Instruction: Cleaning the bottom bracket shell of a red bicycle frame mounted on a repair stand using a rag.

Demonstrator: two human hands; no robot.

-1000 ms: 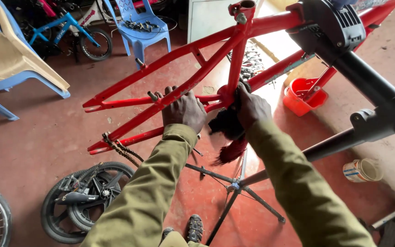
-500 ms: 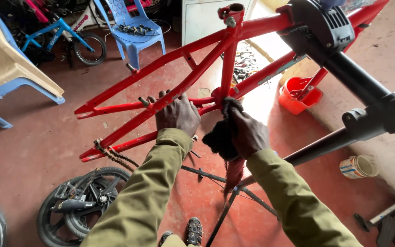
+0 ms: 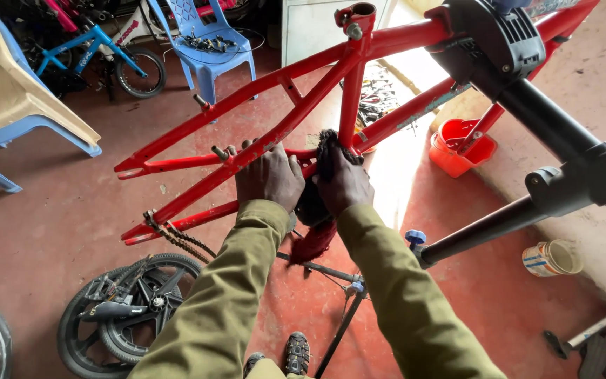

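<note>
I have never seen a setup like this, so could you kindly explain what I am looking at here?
The view comes from a camera on a person's head, looking down at their own arms in olive sleeves. A red bicycle frame, stripped of wheels, is clamped in a black repair stand. The left hand grips the frame's lower tubes; the right hand presses a dark rag against it. A chain dangles from the frame. On the red floor lie wheels, a red bucket and a tin.

tin can [image 3: 552, 258] | floor at right, near the wall | lying on its side, open end showing | white label with blue and orange bands
</note>
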